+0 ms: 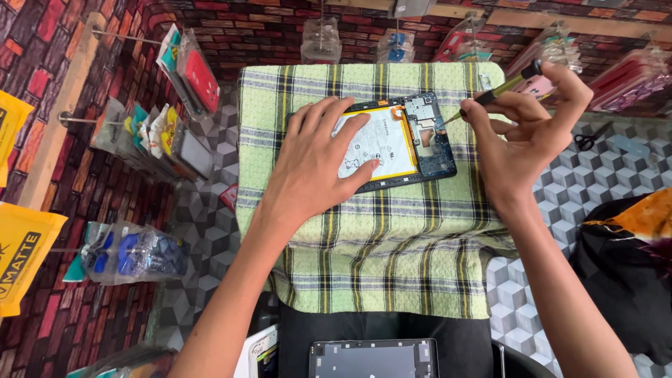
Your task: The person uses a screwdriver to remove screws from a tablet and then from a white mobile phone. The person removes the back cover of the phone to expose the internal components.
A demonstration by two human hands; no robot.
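**Under both hands: an opened tablet on a checked cloth**

Between the two hands lies the opened tablet, back cover off, its white-and-yellow battery and blue circuit board facing up. It rests flat on a green checked cloth, which I take to be there to cushion the device and stop it sliding about.

The left hand is spread wide, palm down, fingers fanned over the battery and the near edge of the frame. It grips nothing; it presses, and that looks like a way of pinning the tablet steady. The right hand is closed in a pinch around a slim screwdriver with a yellow shaft and dark handle, thumb and fingers curled about it and the forefinger arched up over the butt end. The tip points down and left towards the right-hand edge of the circuit board; whether it actually touches a screw is too fine to tell.

Beyond the right hand a pair of scissors lies on the cube-patterned counter. Out past the left hand, packets of accessories hang on pegs against brick-patterned walls. Nearer the body, below both wrists, a grey tablet cover lies at the bottom edge of view.
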